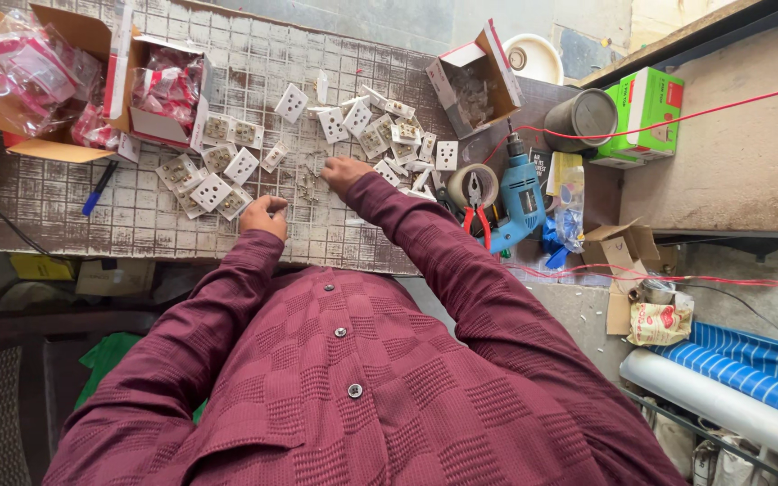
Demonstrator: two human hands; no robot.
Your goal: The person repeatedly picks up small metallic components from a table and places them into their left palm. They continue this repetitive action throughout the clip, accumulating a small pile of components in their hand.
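My left hand (pixel 264 216) rests on the tiled worktop (pixel 137 207), fingers curled into a fist, just right of a cluster of white socket pieces (pixel 211 191); whether it holds anything I cannot tell. My right hand (pixel 342 172) reaches forward, palm down, over a small heap of screws (pixel 308 184). More white socket pieces (pixel 380 135) lie scattered beyond it. Both arms wear maroon textured sleeves.
Cardboard boxes of red-and-clear packets (pixel 42 76) stand at the far left. An open box (pixel 474 85), tape roll (pixel 470 184), red-handled pliers (pixel 477 216), blue drill (pixel 522 193), grey tin (pixel 581 117) and green box (pixel 646 112) crowd the right. A blue pen (pixel 99 187) lies left.
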